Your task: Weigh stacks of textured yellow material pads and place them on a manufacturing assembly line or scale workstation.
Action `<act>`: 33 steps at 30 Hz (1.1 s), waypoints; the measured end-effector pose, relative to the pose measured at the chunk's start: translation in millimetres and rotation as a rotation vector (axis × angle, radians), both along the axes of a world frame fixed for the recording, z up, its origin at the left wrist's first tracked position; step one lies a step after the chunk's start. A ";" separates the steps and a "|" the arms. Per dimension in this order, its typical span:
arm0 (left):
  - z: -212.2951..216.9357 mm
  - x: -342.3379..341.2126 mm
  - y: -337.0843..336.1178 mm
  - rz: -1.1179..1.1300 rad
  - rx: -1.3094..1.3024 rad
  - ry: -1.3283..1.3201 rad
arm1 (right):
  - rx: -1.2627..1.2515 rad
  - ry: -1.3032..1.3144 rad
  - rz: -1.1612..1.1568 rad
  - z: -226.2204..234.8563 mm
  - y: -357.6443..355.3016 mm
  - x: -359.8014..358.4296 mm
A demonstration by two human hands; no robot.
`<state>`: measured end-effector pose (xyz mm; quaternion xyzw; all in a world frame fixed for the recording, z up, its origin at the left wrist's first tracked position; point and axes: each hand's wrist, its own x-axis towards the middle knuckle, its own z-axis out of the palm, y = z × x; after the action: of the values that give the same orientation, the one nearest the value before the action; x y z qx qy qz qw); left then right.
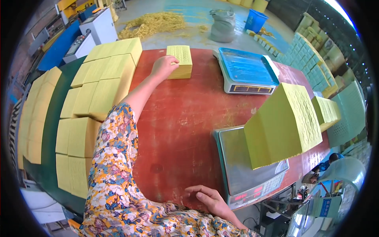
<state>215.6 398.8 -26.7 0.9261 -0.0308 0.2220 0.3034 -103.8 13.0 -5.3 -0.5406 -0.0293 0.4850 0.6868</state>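
Note:
My left hand [164,65] reaches far across the red table [185,118] and grips the left edge of a small stack of yellow paper [181,61] lying flat there. My right hand [209,199] rests open, palm down, on the table's near edge beside a steel-topped scale [237,173]. A tall stack of yellow embossed paper [282,124] stands on that scale's platform. Both forearms wear floral sleeves.
Many yellow paper stacks [98,91] lie in rows on the left. A second scale with a blue tray [246,71] stands at the far right of the table. Another yellow stack [327,112] lies at the right edge. A grey sack [222,25] and loose yellow scraps lie on the floor beyond.

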 end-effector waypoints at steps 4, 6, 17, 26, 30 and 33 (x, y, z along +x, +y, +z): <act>-21.7 36.5 10.0 0.061 0.173 -0.040 | 0.014 0.201 -0.030 -0.7 9.7 3.7; -23.0 45.0 13.8 0.085 0.231 -0.058 | -0.013 0.231 -0.041 -5.6 12.6 6.5; -10.1 42.0 17.7 -0.018 0.352 0.026 | -0.015 0.218 0.017 -21.8 21.5 13.5; -17.5 40.4 19.1 -0.057 0.600 -0.195 | -0.017 0.183 -0.081 -5.6 19.0 7.3; -1.3 20.8 7.5 -0.061 0.617 -0.203 | 0.007 0.188 -0.104 -2.6 9.3 -1.8; 11.5 -40.1 -17.4 -0.119 0.506 -0.266 | -0.029 0.066 -0.083 -16.1 0.5 -5.6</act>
<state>175.5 381.4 -15.2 0.9316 -0.1792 0.3087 0.0685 -109.4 13.5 -21.3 -0.5349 0.0227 0.4740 0.6990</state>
